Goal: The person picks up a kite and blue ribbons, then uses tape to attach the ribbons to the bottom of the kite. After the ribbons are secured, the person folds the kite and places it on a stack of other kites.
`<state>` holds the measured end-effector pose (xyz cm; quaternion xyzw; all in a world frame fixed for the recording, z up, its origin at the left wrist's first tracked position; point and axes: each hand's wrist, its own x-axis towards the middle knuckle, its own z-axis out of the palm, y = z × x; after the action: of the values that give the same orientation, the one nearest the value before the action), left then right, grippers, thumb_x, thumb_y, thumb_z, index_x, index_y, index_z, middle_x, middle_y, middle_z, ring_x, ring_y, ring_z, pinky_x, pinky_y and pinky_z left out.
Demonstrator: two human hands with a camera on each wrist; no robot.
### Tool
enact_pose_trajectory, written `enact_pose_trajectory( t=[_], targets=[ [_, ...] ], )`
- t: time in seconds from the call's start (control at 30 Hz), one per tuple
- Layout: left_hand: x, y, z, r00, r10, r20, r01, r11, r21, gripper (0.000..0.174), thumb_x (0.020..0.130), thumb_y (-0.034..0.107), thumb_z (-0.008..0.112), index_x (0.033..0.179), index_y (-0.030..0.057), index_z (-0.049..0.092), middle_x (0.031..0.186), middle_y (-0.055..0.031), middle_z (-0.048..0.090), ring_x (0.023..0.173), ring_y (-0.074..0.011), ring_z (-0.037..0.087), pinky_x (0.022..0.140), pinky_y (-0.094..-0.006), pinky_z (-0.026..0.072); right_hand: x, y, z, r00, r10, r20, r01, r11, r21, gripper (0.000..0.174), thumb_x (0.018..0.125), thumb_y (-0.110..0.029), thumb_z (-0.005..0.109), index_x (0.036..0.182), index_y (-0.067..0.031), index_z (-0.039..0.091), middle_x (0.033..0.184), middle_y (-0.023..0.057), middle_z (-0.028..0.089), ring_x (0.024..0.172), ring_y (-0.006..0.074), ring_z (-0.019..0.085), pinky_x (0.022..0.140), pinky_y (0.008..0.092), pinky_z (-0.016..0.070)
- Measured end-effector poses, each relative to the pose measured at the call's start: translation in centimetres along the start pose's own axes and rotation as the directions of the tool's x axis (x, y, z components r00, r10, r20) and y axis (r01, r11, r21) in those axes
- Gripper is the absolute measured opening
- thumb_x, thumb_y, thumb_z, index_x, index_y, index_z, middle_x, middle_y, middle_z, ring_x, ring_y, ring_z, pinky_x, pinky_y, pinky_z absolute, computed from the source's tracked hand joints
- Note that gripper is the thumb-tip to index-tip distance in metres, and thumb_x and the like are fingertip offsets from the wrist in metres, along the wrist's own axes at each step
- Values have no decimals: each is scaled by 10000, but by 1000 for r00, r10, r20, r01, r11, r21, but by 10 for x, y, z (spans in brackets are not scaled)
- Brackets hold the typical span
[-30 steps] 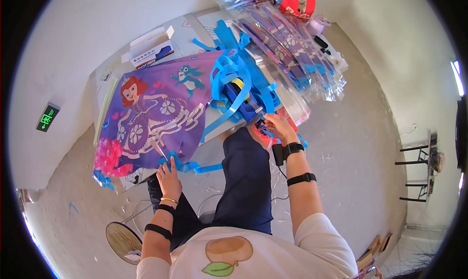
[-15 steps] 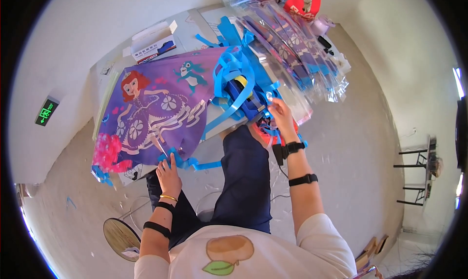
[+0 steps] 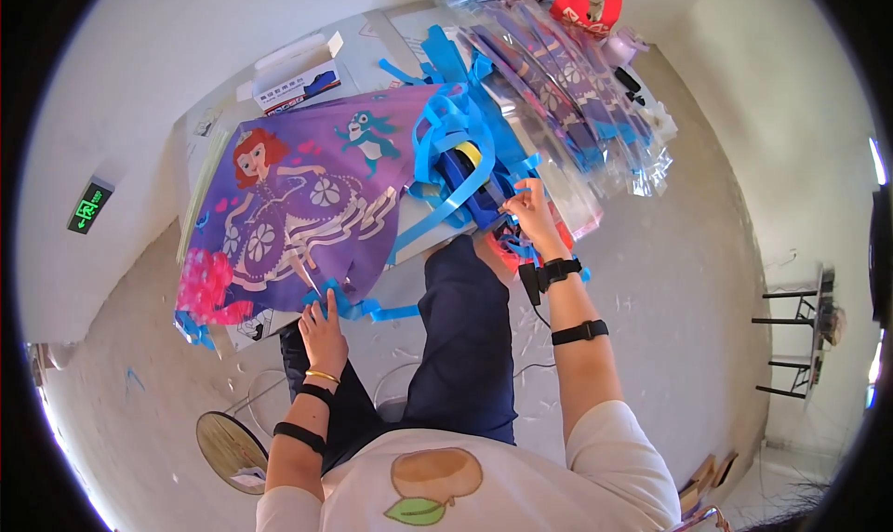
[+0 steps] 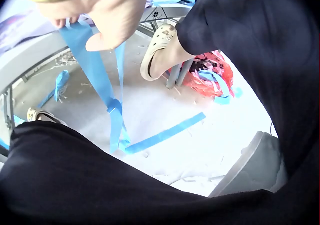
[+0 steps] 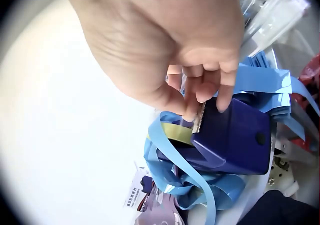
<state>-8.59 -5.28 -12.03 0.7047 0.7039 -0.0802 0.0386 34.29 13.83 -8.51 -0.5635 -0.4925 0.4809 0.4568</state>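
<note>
My left hand (image 3: pixel 323 339) rests with extended fingers on the lower edge of a purple sheet (image 3: pixel 363 225) printed with a princess. Under that hand, blue ribbon (image 4: pixel 90 60) hangs off the table edge. My right hand (image 3: pixel 533 214) is at the front end of a dark blue tape dispenser (image 5: pixel 235 140). Its thumb and fingertips pinch clear tape (image 5: pixel 186 121) right at the serrated cutter (image 5: pixel 199 119), partly hidden by the fingers. Loops of blue ribbon (image 3: pixel 430 141) lie over and around the dispenser and its yellow roll (image 5: pixel 177 133).
Plastic-wrapped purple packs (image 3: pixel 567 95) are piled at the back right, with a red item (image 3: pixel 586 9) behind. A white box (image 3: pixel 296 78) stands at the back left. Below the table, a red bag (image 4: pixel 212 77) lies on the floor near a foot.
My right hand lifted away from the dispenser's front with tape at its fingertips, then came back down toward the cutter. The left hand has stayed on the sheet.
</note>
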Motion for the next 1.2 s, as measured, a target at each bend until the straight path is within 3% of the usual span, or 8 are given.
enact_pose_trajectory(
  t=[0.27, 0.47, 0.77, 0.83, 0.93, 0.97, 1.03, 1.2],
  targets=[
    [0, -1, 8, 995, 23, -94, -20, 999, 38, 947, 726, 9, 652, 1580, 106, 255, 1371, -210, 468, 1274, -392, 431, 1092, -495, 337, -8, -4, -9, 999, 37, 30, -39, 996, 85, 338, 901, -34, 585, 1192, -82, 420, 851, 59, 593, 834, 144, 613, 675, 266, 439],
    [0, 0, 6, 996, 17, -86, -13, 999, 43, 948, 727, 6, 650, 1582, 108, 252, 1376, -213, 464, 1277, -392, 430, 1094, -488, 337, -10, -4, -9, 985, 169, 21, -169, 986, -1, 432, 882, -35, 593, 1272, -76, 412, 836, 75, 602, 800, 146, 612, 666, 272, 442],
    [-1, 2, 0, 998, 11, -63, -9, 1000, 21, 949, 726, 2, 642, 1582, 106, 247, 1382, -213, 461, 1282, -392, 424, 1093, -492, 334, -22, -17, -2, 942, 325, -86, -312, 941, 133, 471, 906, -68, 621, 1304, -17, 375, 850, 107, 645, 778, 173, 640, 690, 320, 523],
    [-1, 0, 3, 997, 14, -72, -13, 1000, 18, 951, 725, 4, 642, 1583, 105, 245, 1382, -214, 460, 1283, -393, 423, 1094, -492, 332, -30, -16, -9, 867, 498, -2, -419, 731, 539, 475, 906, -74, 637, 1305, -26, 383, 901, 103, 664, 797, 195, 664, 692, 320, 550],
    [0, -1, 6, 997, 19, -79, -17, 1000, 21, 954, 725, 8, 644, 1585, 103, 240, 1385, -216, 459, 1283, -396, 421, 1097, -492, 328, -44, 6, -15, 886, 464, 12, -345, 641, 685, 413, 922, -137, 632, 1293, -59, 468, 1027, 114, 686, 936, 199, 680, 822, 359, 565],
    [-1, -1, 7, 997, 18, -75, -16, 999, 32, 955, 726, 10, 644, 1586, 102, 238, 1386, -216, 458, 1283, -397, 421, 1099, -493, 325, -47, 13, -15, 886, 464, 10, -345, 644, 683, 413, 922, -137, 632, 1293, -59, 468, 1027, 114, 686, 936, 199, 680, 822, 359, 565],
    [-1, -1, 6, 997, 19, -74, -17, 999, 28, 958, 724, 11, 646, 1586, 100, 238, 1387, -217, 458, 1283, -397, 422, 1101, -494, 324, -52, 23, -12, 886, 413, -209, -242, 799, 551, 399, 908, -158, 672, 1254, -63, 498, 1013, 94, 685, 909, 170, 668, 806, 346, 557],
    [-2, -2, 5, 997, 16, -69, -15, 1000, 13, 963, 719, 10, 651, 1585, 101, 239, 1390, -218, 458, 1284, -397, 422, 1106, -495, 320, -53, 6, 7, 866, 383, -320, -236, 879, 414, 521, 866, -141, 717, 1309, -38, 465, 945, 55, 669, 803, 130, 649, 672, 255, 509]
  ],
)
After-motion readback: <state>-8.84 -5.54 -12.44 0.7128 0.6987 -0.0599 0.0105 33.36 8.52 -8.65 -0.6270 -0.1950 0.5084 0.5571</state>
